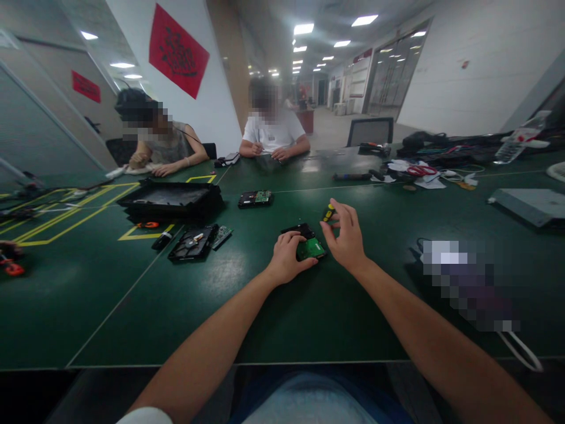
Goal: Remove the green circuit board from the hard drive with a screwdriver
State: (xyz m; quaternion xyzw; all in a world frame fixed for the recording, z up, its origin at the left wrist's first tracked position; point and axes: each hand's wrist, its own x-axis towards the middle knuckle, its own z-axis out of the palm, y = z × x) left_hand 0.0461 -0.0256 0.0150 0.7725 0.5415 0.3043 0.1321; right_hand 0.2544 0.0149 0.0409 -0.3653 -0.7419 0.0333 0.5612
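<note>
My left hand (288,259) holds the hard drive (312,249) on the green table (273,324), thumb along its near edge and fingers curled over its left side, so the green circuit side shows between them. My right hand (346,235), just to the right of that grip, pinches a yellow-and-black screwdriver (328,213) between thumb and fingers, raised near the drive's far right corner; I cannot tell whether its tip touches the drive. Beyond my left hand and a little to its left lies a second drive (255,199). Further left of my grip are an opened black case (193,242) with a loose circuit board (221,237) at its right edge, and behind them a large black tray (170,199). Well right of my right hand sits a grey metal box (529,206).
</note>
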